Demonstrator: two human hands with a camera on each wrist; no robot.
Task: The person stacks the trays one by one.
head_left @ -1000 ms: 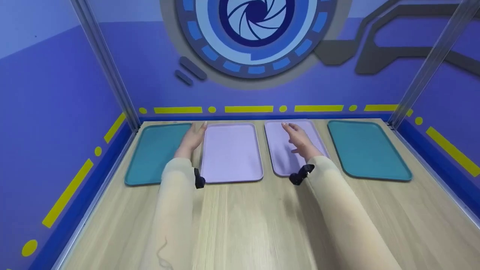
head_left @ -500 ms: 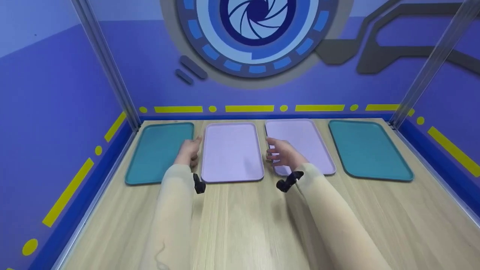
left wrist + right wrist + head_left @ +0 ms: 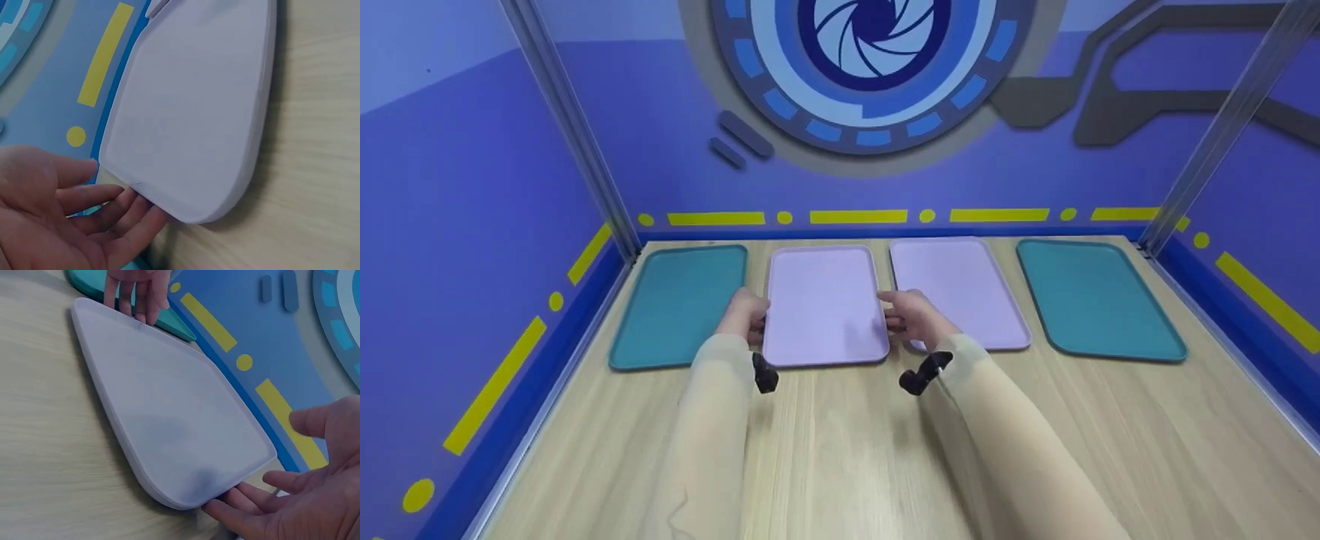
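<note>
A lilac tray (image 3: pixel 825 307) lies between my two hands, left of the table's middle. My left hand (image 3: pixel 746 315) is at its left edge; in the left wrist view the fingertips (image 3: pixel 152 214) touch the rim from below and the thumb lies by the edge. At the opposite edge is my right hand (image 3: pixel 913 315). In the right wrist view its fingertips (image 3: pixel 216 509) reach under the rim, while the thumb (image 3: pixel 309 421) stands apart from the tray. The undersides of the fingertips are hidden by the rim.
A second lilac tray (image 3: pixel 967 292) lies behind my right hand. Teal trays lie at the far left (image 3: pixel 675 307) and far right (image 3: pixel 1099 300). A patterned blue wall (image 3: pixel 840 191) closes the back of the wooden table (image 3: pixel 840 450), with metal posts (image 3: pixel 585 150) at its corners.
My right hand has come left and down from over the second lilac tray to the near lilac tray's right edge. My left hand has lowered to its left edge. The trays have not moved.
</note>
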